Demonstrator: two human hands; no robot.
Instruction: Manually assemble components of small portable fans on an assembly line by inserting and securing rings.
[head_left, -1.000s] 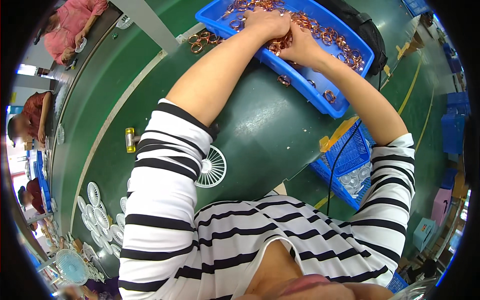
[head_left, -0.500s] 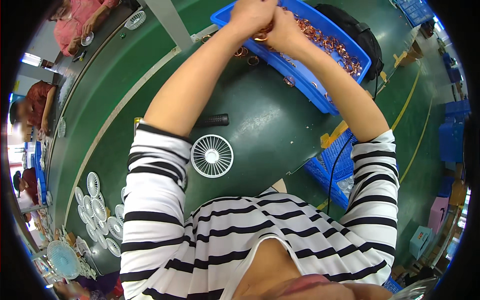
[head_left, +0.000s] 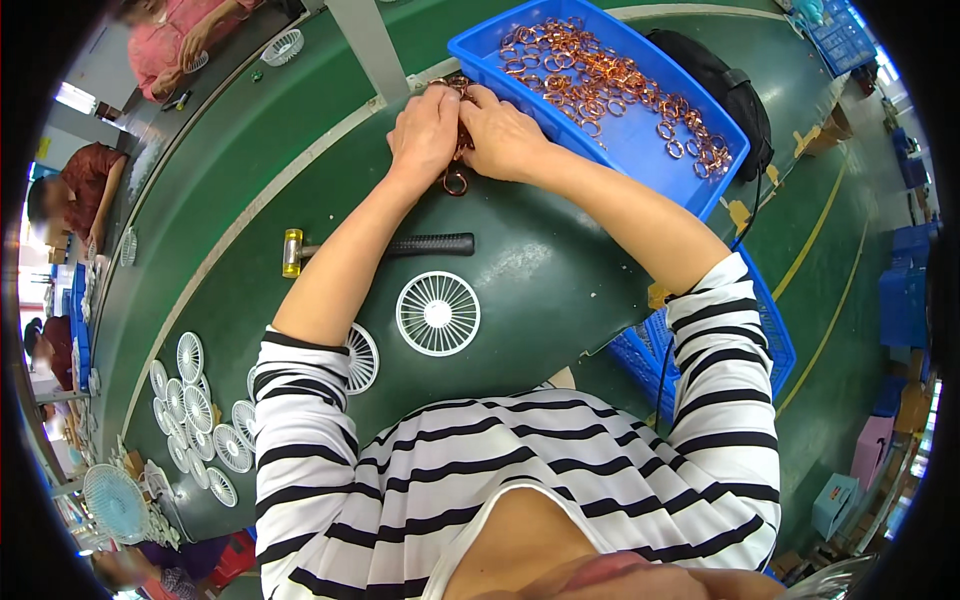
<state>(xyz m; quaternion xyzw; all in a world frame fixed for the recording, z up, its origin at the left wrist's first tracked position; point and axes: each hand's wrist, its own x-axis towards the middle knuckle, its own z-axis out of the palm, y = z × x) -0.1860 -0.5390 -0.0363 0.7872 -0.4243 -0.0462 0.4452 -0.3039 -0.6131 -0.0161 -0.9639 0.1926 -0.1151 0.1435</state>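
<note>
Copper-coloured rings (head_left: 461, 150) between curled fingers (head_left: 484, 97), left hand (head_left: 425, 130) and right hand (head_left: 500, 137).

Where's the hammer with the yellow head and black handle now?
In the head view, that hammer lies left of centre on the green tabletop, its middle hidden by the left forearm, with a round white spoked plastic disc just below its handle.

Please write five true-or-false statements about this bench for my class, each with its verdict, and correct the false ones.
1. The blue bin holds copper-coloured rings. True.
2. The left hand and right hand are close together. True.
3. Both hands are inside the bin. False: they are outside it, beside its wall.
4. The left forearm crosses over the mallet. True.
5. The mallet's handle is red. False: it is black.
</note>
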